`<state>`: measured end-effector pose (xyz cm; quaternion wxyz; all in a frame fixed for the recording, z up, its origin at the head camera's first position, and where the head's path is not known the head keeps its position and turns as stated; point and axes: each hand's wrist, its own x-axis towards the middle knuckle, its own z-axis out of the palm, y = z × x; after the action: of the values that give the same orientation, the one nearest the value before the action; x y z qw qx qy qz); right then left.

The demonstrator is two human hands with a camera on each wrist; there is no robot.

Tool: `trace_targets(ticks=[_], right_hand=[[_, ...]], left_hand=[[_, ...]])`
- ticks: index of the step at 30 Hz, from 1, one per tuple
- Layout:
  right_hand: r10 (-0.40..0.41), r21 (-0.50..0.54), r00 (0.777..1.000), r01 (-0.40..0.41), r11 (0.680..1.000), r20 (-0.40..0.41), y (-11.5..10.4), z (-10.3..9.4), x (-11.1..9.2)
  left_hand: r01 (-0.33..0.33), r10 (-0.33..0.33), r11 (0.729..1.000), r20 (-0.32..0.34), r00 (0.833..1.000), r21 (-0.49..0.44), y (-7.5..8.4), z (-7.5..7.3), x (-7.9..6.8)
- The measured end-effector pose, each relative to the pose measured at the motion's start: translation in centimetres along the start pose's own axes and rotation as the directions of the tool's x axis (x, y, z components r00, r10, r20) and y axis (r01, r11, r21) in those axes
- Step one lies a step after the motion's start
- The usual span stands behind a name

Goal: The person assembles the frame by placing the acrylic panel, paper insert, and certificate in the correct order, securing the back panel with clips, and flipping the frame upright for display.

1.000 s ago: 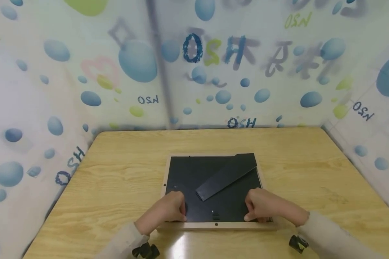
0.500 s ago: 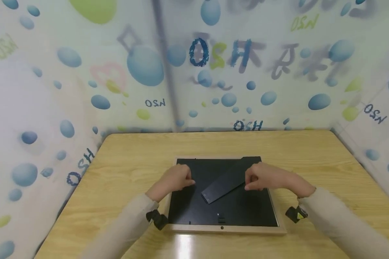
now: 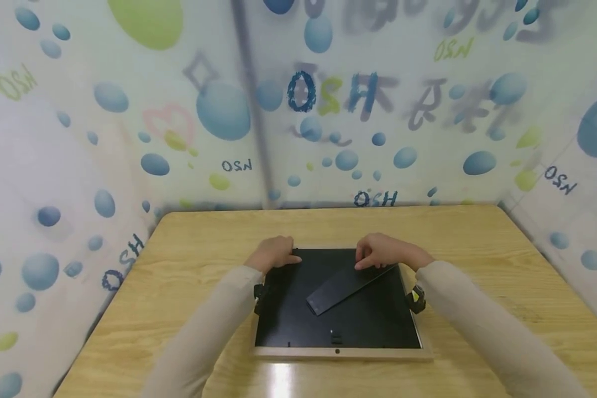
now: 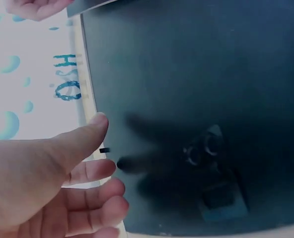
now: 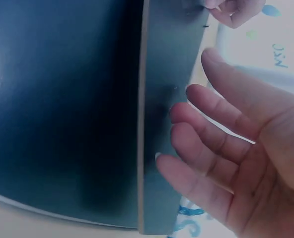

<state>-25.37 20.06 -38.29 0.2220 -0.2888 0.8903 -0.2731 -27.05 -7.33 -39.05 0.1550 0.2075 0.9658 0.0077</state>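
Observation:
A picture frame lies face down on the table, its pale wooden rim (image 3: 373, 353) around a glossy black backing board (image 3: 288, 318). A black easel stand (image 3: 335, 290) lies diagonally across the board. My left hand (image 3: 275, 253) is over the far left part of the rim, thumb and fingers loosely spread. In the left wrist view, its thumb is close to a small dark tab (image 4: 105, 150) at the rim. My right hand (image 3: 384, 250) hovers at the stand's far end, fingers loosely bent with nothing between them; whether the fingertips touch the stand is unclear.
A light wooden table (image 3: 194, 309) carries the frame. Walls with blue drops and lettering (image 3: 303, 94) close in the back and both sides. A small black clip (image 3: 335, 336) sits near the board's front edge. Each wrist wears a small black camera (image 3: 415, 299).
Both hands have moved from the frame's near edge to its far edge. Their fingers have loosened. The frame has stayed in place while the head view shifted slightly.

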Motion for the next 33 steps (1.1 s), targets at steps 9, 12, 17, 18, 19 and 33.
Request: trace_targets(ticks=[9,12,17,18,19,33], right_hand=[[0.023,0.05,1.0,-0.024,0.998,0.006,1.8,0.9,0.7],[0.013,0.067,1.0,-0.013,0.998,0.003,2.1,1.1,0.7],[0.017,0.087,1.0,-0.017,0.996,-0.001,2.6,1.6,0.9],[0.016,0.087,1.0,-0.016,0.996,-0.001,2.7,1.7,0.9],[0.01,0.086,1.0,-0.01,0.996,-0.001,2.8,1.7,0.9],[-0.113,0.072,0.991,0.119,0.99,-0.074,3.2,2.0,0.8]], left_hand=[[-0.03,0.025,0.997,0.078,0.997,0.068,0.3,0.2,1.2],[-0.057,0.049,0.995,0.096,0.994,0.083,0.2,0.3,1.5],[-0.054,0.046,0.996,0.098,0.994,0.077,0.1,0.3,1.6],[-0.05,0.043,0.996,0.098,0.994,0.073,0.1,0.3,1.7],[-0.049,0.042,0.996,0.1,0.994,0.074,0.1,0.3,1.7],[-0.187,0.174,0.942,0.072,0.982,0.279,-0.4,-0.3,3.0]])
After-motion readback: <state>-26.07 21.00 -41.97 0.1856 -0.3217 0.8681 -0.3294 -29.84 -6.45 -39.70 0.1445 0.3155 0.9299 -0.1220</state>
